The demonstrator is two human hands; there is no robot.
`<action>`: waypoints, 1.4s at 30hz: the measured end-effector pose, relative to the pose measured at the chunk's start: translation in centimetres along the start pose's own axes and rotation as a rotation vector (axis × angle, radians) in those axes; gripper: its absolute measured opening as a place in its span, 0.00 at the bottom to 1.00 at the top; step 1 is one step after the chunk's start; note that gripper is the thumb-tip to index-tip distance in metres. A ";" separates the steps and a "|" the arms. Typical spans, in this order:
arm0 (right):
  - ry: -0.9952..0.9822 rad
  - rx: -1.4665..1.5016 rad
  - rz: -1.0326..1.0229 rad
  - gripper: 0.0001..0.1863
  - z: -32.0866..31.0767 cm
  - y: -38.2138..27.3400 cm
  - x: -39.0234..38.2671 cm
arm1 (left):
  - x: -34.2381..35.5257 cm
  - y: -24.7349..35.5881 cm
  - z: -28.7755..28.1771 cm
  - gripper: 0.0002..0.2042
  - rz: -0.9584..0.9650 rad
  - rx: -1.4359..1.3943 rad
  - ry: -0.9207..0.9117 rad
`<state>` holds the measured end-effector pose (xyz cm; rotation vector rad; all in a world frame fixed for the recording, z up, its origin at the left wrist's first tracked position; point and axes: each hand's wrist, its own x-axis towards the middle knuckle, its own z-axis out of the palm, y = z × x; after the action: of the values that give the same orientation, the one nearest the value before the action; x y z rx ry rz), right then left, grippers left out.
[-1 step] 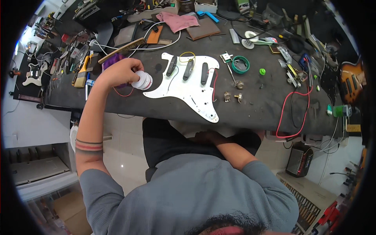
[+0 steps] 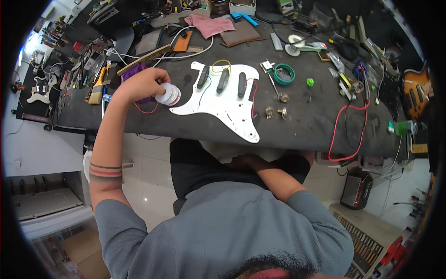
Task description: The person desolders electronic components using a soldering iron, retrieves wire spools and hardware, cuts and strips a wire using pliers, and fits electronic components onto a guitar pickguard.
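Observation:
At the left of the bench, my left hand [image 2: 147, 85] has its thumb and fingers closed on a stack of white wire spools [image 2: 168, 95]. The spools sit low over the dark bench top, tilted toward the right. Beside them lies a white guitar pickguard [image 2: 218, 104], with three black pickups [image 2: 224, 81] fitted and yellow, black and red wires showing. My right hand [image 2: 246, 162] rests in my lap below the bench edge, in shadow, and its fingers cannot be made out.
Right of the pickguard lie a green round tin [image 2: 284, 74], a switch [image 2: 267, 65] and small potentiometers [image 2: 282, 112]. A red cable [image 2: 346, 156] loops over the bench edge. Behind are a pink cloth [image 2: 211, 27], a wooden-handled brush [image 2: 144, 59] and scattered tools. A sunburst guitar body [image 2: 413, 95] stands far right.

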<state>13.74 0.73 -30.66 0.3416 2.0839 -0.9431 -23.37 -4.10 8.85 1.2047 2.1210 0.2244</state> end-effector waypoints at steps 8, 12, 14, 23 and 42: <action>0.378 -0.025 -0.050 0.38 0.8 -2.8 -6.6 | -4.4 -4.4 0.9 0.14 0.160 -0.186 0.225; 0.399 0.143 -0.306 0.33 -4.9 -11.3 -18.1 | -10.2 -4.1 2.7 0.11 0.191 -0.532 0.334; 0.634 0.315 -0.595 0.34 -6.7 -15.9 -20.4 | -13.1 -2.8 5.1 0.09 0.279 -0.682 0.327; 0.460 1.175 -1.082 0.18 -7.2 -30.3 -19.4 | -21.1 -2.6 12.3 0.17 0.790 -1.491 0.504; 1.180 0.925 -0.307 0.09 -3.3 -8.5 -38.0 | -20.1 -19.6 14.6 0.14 0.662 -1.606 1.232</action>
<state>31.72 0.22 4.08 1.3315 2.5510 -2.2699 -20.84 -33.88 -1.57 0.5489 1.1798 2.7846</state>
